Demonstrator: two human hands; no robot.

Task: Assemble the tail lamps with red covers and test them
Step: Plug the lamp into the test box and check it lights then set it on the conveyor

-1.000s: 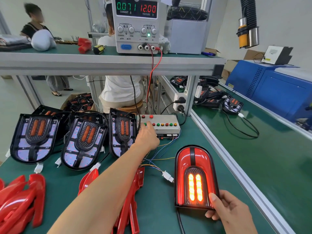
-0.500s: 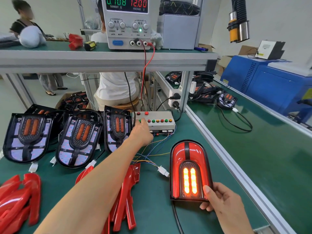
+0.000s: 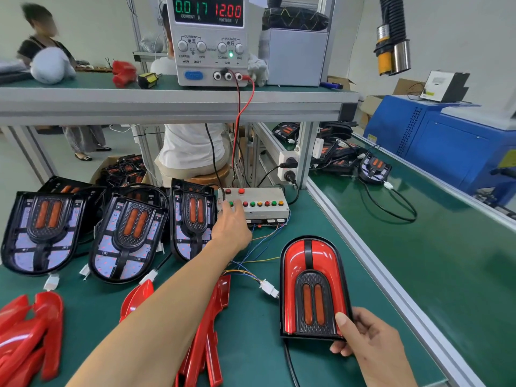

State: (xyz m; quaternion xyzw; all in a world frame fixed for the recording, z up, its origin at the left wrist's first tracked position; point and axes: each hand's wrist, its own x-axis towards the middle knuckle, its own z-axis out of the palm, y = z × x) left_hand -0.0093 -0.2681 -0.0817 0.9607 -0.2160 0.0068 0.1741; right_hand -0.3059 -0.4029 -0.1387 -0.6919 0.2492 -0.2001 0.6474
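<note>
**Covered tail lamp on the bench, unlit, one hand at the switch box**

The assembled tail lamp (image 3: 312, 286), red cover on, lies flat on the green bench mat (image 3: 251, 344) at the near right, rounded end pointing away. Its two orange bars are dark. The right hand (image 3: 368, 347) grasps its near right corner, thumb laid on top of the cover and fingers curled under the edge. A black cable leaves the lamp's near end, and a white connector (image 3: 268, 287) on coloured wires lies just beside its left side.

The left hand (image 3: 231, 224) reaches forward to the grey switch box (image 3: 259, 205), fingers bent down onto the row of coloured buttons at its left end; which button is touched cannot be told.

Left of the box stand three uncovered black lamp bases (image 3: 125, 236), tilted. Loose red covers (image 3: 28, 336) lie at the near left. On the shelf above, the power supply (image 3: 209, 40) reads 0.017 and 12.00.
</note>
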